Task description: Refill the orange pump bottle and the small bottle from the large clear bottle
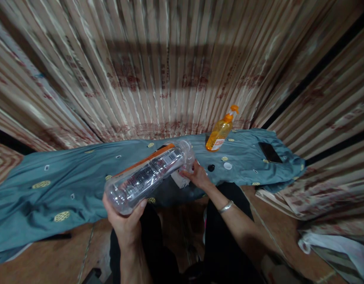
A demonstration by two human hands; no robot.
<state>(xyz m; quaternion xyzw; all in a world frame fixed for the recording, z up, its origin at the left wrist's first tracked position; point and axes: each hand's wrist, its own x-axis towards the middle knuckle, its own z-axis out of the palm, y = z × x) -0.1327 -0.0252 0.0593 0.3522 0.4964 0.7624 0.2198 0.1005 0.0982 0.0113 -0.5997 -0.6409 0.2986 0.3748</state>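
A large clear plastic bottle (146, 175) with an orange-edged, printed label lies tilted across my view, its neck end up and to the right. My left hand (124, 221) is closed round its base, thumb along the near side. By the neck, my right hand (198, 175) is curled at a clear plastic piece (189, 156); its kind is hard to make out because it overlaps the bottle's mouth. A whitish item (180, 179) shows below the right fingers, partly hidden. A small black cap (211, 168) and a white round lid (227, 166) lie just right of this hand.
An orange pump bottle (219, 133) stands toward the back of the bench, which is covered by a teal patterned cloth (81, 169). A dark phone (269, 152) lies at the right. Pleated, printed curtains (170, 71) hang close behind and at both sides.
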